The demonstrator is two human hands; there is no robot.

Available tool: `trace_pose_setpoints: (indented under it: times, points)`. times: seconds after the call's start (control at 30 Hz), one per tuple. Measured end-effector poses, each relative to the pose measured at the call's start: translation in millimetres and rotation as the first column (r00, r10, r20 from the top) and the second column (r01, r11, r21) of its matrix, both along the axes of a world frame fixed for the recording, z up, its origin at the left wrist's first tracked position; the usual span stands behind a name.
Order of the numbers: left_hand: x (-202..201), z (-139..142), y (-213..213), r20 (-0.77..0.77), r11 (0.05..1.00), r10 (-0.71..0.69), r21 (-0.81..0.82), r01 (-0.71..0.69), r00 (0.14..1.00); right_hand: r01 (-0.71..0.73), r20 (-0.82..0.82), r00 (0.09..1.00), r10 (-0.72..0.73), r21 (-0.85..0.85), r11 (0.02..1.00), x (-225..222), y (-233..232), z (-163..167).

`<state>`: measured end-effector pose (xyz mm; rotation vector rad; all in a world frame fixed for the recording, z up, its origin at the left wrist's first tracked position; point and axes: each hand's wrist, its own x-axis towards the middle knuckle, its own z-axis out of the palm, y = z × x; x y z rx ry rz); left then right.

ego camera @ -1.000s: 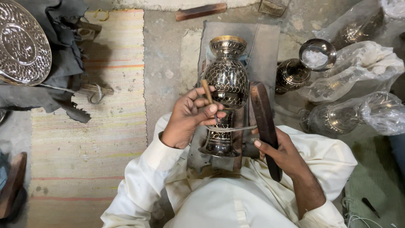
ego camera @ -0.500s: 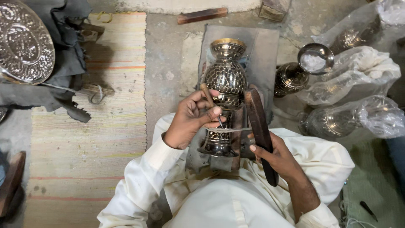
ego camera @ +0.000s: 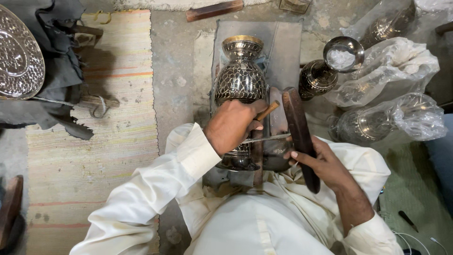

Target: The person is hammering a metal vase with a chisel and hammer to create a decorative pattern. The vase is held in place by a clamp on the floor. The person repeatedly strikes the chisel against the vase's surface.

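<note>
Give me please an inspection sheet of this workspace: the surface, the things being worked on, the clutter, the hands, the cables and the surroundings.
Surface: grey pad on a bare floor, striped mat beside it.
Job's things: engraved metal vase lying on the pad; small wooden-handled tool; dark wooden mallet.
Clutter: plastic-wrapped vases, an unwrapped vase, dark cloth, an engraved tray.
Hands: left hand grips the tool against the vase; right hand holds the mallet.
Cables: thin white leads at lower right.
Surroundings: wooden block at the top edge.
</note>
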<state>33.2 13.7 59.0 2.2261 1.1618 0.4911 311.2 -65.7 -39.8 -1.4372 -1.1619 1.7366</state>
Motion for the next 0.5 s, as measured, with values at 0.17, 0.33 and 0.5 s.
trace_pose_setpoints:
  times: [0.17,0.33,0.5]
  points:
    - [1.9,-0.2,0.5,-0.018,0.997,-0.012,0.080,0.014,1.000,-0.030,0.219,0.976,-0.018,0.213,0.977,19.1,8.0,-9.3]
    - [3.9,-1.4,-0.1,-0.060,0.998,-0.018,0.063,0.021,0.998,-0.100,0.521,0.841,-0.146,0.414,0.905,25.4,25.3,-4.6]
    - [7.2,-2.4,1.2,-0.097,0.997,-0.017,0.072,0.024,0.995,-0.263,0.731,0.660,-0.172,0.439,0.859,38.8,42.0,37.6]
